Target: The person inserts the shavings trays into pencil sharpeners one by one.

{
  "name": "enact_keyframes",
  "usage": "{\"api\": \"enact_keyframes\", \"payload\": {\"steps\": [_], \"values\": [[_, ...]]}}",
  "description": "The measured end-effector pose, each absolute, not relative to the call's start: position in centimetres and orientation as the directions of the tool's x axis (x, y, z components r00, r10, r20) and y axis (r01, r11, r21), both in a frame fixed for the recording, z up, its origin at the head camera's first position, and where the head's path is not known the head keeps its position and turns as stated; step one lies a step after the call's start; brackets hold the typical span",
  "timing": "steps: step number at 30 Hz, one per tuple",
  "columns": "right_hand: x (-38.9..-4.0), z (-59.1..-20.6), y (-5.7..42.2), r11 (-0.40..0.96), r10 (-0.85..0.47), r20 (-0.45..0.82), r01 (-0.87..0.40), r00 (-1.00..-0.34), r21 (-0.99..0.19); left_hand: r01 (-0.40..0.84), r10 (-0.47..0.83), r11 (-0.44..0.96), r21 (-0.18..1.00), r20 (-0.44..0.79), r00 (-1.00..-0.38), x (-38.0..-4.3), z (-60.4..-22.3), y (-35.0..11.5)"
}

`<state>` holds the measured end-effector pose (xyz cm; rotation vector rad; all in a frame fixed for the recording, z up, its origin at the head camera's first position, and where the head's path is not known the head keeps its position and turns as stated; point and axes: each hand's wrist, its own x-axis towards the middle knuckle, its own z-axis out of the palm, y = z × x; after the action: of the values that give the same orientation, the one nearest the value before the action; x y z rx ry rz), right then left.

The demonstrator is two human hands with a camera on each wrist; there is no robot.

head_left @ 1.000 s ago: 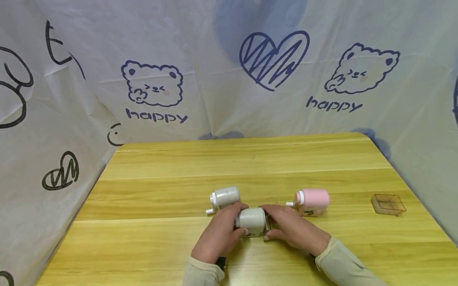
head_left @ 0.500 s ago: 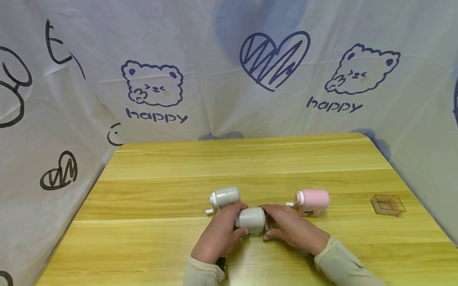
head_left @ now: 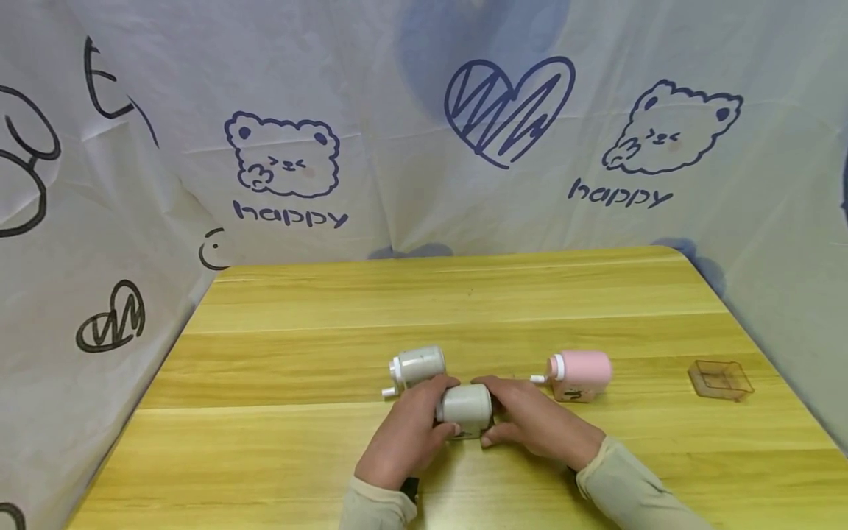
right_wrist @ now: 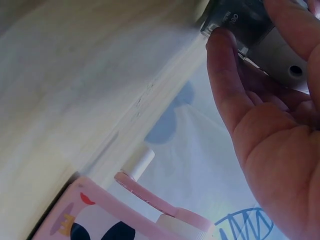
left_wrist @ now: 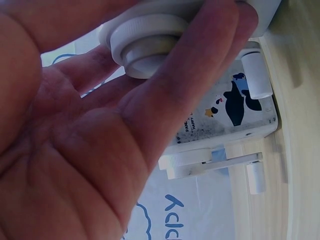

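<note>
1. A white cloth backdrop [head_left: 377, 96] with drawn hearts, bears and the word "happy" runs along the left, behind a yellow wood-grain table [head_left: 285, 353].
2. The left hand [head_left: 407, 430], in a cream sleeve, curls its fingers and thumb around the left end of a pale grey, rounded-box hand-crank sharpener [head_left: 466, 405]; the left wrist view shows white rings [left_wrist: 145, 45] at that end, among the fingers.
3. Just behind the left hand, a second pale grey sharpener with a white crank [head_left: 422, 364] lies with its crank to the left; dark cartoon figures and a small star are printed on it.
4. The held sharpener is between the two hands, near the middle of the table; whether it touches the tabletop I cannot tell.
5. The right hand [head_left: 543, 419] grips its right end, thumb on the near side, fingers around a dark translucent plastic part [right_wrist: 240, 22].
6. Right of that, near the hand, stands a pink sharpener with a white collar [head_left: 583, 372], its crank pointing left.
7. Farthest right, well apart, sits a translucent brownish plastic box [head_left: 710, 389].
</note>
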<state>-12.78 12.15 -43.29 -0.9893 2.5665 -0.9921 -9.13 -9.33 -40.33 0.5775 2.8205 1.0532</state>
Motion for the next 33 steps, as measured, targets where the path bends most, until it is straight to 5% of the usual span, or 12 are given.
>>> {"api": "enact_keyframes", "payload": {"steps": [33], "values": [[-12.69, -43.66, 11.94, 0.567, -0.637, 0.039, -0.502, -0.770, -0.653, 0.337, 0.376, 0.689, 0.642, 0.082, -0.923, -9.07, -40.08, -9.27]]}}
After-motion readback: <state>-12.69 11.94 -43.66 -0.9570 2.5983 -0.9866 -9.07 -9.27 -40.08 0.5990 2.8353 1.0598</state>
